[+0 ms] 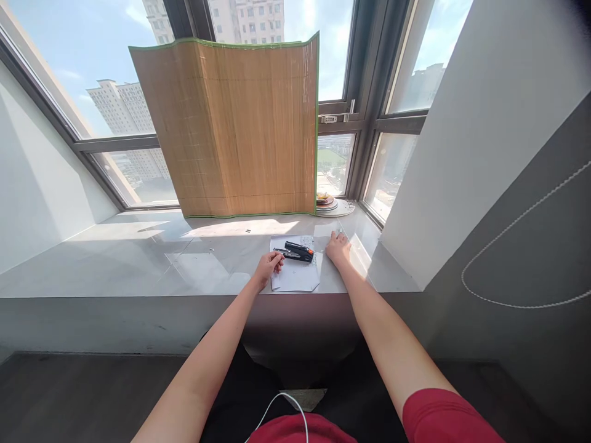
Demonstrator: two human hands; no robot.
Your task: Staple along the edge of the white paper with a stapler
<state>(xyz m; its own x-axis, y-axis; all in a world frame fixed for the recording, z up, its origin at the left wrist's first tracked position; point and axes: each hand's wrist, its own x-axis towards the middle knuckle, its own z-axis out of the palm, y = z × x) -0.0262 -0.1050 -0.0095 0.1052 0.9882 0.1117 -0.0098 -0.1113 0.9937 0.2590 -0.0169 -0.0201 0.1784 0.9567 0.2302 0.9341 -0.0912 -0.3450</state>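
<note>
A black stapler (305, 251) with an orange patch lies over a small stack of white paper (295, 277) on the window sill. Its jaws look spread apart, with a silvery strip between them. My left hand (269, 268) is closed at the stapler's left end, thumb and fingers pinched on it. To the right of the stack, my right hand (339, 248) rests palm down with its fingers bent and drawn together. Something small and shiny shows at those fingertips, too small to name. A pale sheet (324, 230) lies beside that hand.
A bamboo mat (244, 129) with green edging stands against the window behind the paper. Stacked plates (341, 208) sit in the right corner. Tiny dark bits (248, 231) lie on the sill (138, 264). A beaded cord (489, 299) hangs at right; a white cable (295, 401) crosses my lap.
</note>
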